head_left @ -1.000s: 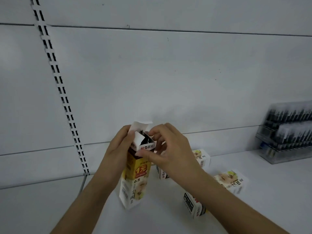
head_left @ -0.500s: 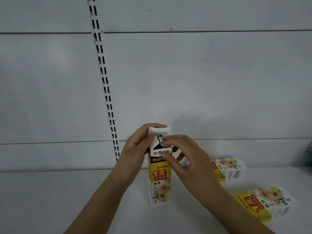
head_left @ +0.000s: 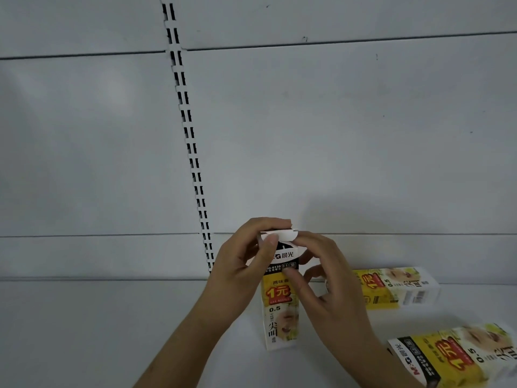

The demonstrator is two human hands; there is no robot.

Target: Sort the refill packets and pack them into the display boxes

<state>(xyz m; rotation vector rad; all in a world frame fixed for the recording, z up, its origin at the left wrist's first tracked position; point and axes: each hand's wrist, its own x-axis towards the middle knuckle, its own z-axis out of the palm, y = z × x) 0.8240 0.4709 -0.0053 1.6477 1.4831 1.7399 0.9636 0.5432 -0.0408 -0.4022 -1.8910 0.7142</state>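
Hands, the left hand (head_left: 240,264) and right hand (head_left: 327,278), are gripping the upright display box (head_left: 280,303) and folding its top flap (head_left: 278,236) down, while two boxes (head_left: 397,288) are lying at the right, not yet stood up.

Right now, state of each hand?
Left hand: holding the upright box near its top.
Right hand: pinching the box's top flap.

— How did the upright display box (head_left: 280,312) look?
— Yellow and white, standing on end, its white top flap (head_left: 279,236) folded over.
— And the others?
— Two matching boxes (head_left: 397,288) (head_left: 453,357) lay flat on their sides to its right.
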